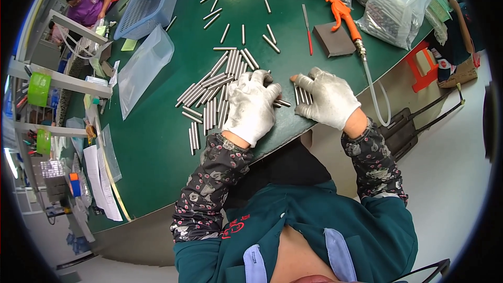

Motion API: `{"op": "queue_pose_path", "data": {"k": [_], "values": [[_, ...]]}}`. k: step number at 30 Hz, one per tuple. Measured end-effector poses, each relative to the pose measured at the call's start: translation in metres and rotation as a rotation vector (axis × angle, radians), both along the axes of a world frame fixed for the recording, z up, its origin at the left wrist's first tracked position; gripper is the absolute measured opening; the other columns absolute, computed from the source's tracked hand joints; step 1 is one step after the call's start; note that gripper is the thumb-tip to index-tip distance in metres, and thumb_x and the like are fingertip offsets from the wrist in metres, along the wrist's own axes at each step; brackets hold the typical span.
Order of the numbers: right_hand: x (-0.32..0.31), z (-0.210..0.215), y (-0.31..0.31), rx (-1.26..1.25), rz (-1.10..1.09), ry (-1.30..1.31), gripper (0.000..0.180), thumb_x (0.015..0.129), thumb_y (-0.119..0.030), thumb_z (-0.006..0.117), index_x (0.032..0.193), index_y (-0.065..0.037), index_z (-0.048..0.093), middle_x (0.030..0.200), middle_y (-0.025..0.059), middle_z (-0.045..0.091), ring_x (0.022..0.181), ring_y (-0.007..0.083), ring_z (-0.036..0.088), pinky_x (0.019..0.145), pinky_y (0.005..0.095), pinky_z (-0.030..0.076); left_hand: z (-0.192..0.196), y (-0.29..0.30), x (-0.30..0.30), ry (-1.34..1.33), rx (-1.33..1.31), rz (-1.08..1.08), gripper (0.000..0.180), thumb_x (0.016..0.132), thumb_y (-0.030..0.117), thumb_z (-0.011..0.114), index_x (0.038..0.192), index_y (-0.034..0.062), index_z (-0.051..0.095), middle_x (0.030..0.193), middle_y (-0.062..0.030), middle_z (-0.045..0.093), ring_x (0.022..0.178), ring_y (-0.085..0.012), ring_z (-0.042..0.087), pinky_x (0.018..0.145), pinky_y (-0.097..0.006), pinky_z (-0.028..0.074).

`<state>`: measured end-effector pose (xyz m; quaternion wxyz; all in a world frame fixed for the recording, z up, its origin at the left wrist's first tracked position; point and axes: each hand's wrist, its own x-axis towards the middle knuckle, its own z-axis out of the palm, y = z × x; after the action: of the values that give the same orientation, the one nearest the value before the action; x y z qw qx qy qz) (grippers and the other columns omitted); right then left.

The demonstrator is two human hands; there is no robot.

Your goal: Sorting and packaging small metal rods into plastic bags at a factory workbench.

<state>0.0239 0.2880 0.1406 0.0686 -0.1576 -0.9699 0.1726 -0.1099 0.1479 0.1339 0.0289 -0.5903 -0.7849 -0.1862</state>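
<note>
Short polished metal pins (pixel 212 81) lie in a loose pile on the green-topped table (pixel 157 162). My left hand (pixel 250 106), in a white glove with bare fingertips, is curled over the pile's right side. A few pins (pixel 282 103) stick out from beneath its thumb side; the palm hides the rest of its grip. To the right, my gloved right hand (pixel 327 97) is closed on a row of several pins (pixel 302 96), lined up side by side between fingers and thumb near the table's front edge.
Single pins (pixel 243 34) are scattered farther back. Beyond my right hand are a brown block (pixel 334 40), a red-handled file (pixel 309 42), an orange air gun (pixel 343 15) with its hose, and bagged pins (pixel 395 10). A blue basket (pixel 149 5) and plastic bag (pixel 144 71) lie left.
</note>
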Motion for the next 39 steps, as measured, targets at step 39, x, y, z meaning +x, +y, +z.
{"op": "queue_pose_path", "data": {"k": [39], "values": [[0.009,-0.002,0.003,-0.309,0.049,0.127,0.044,0.070,-0.018,0.067,0.109,-0.001,0.057,0.103,0.0182,0.057,0.090,0.0361,0.060,0.081,0.0419,0.048,0.000,0.003,0.021,-0.279,-0.045,0.065,0.071,0.060,0.032,0.082,0.116,-0.0013,0.054,0.113,-0.0187,0.053,0.098,-0.0336,0.059,0.082,-0.038,0.051]]}}
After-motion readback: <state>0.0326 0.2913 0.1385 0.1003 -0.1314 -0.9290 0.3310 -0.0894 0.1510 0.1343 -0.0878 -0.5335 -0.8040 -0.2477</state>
